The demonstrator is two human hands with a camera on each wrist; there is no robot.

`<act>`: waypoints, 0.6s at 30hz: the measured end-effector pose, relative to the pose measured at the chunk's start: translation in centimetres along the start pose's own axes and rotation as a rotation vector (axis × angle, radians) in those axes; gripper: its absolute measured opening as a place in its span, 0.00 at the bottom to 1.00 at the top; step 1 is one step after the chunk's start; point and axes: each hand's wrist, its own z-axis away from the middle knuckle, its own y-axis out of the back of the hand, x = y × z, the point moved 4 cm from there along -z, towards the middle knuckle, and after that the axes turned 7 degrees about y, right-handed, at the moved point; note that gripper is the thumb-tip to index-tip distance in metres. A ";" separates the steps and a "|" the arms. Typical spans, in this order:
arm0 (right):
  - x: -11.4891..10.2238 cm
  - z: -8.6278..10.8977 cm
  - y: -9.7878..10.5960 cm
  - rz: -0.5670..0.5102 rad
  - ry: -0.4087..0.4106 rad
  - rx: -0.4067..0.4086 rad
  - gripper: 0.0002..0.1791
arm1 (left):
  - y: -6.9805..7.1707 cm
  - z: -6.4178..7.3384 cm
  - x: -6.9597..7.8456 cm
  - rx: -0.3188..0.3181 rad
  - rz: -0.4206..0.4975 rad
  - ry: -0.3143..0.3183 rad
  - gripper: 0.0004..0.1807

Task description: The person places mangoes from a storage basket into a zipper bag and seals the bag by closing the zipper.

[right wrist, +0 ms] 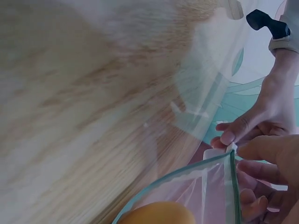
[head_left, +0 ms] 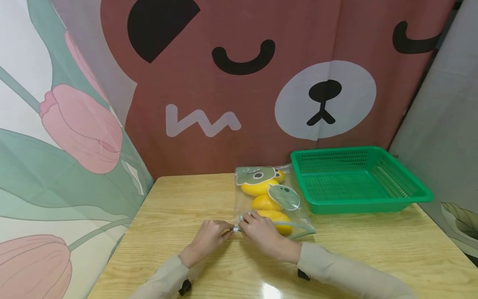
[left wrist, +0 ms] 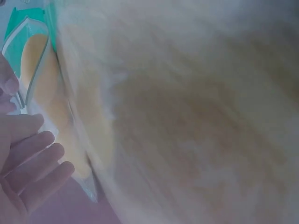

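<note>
A clear zip bag (head_left: 303, 218) with green printed patches lies on the table, holding several yellow mango-like fruits (head_left: 266, 202). Its mouth faces the person and gapes toward the right, between two pale green zip edges (right wrist: 236, 196). At the mouth's left corner, my left hand (head_left: 209, 236) pinches a small white zip slider (right wrist: 231, 148) between thumb and forefinger. Close beside it, my right hand (head_left: 261, 232) grips the bag's edge by the same corner, partly covering the front fruit. In the left wrist view, the other fingers of the left hand (left wrist: 35, 158) extend loosely.
A green plastic basket (head_left: 373, 206) stands at the back right, against the bag's right side. The wooden table (head_left: 175, 203) backs onto a curtain (head_left: 254, 145) with a bear print. A floral curtain (head_left: 142, 232) hangs along the left.
</note>
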 end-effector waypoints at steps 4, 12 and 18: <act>-0.4 -0.5 -0.2 -0.024 0.003 -0.021 0.10 | 0.2 -0.1 0.1 0.010 -0.015 -0.005 0.04; -0.8 -1.2 -1.0 -0.009 0.003 -0.050 0.12 | 0.2 0.0 0.1 0.028 -0.029 -0.029 0.04; -0.9 -1.7 -1.3 0.036 0.006 -0.060 0.11 | 0.1 -0.1 0.1 0.005 -0.020 -0.021 0.07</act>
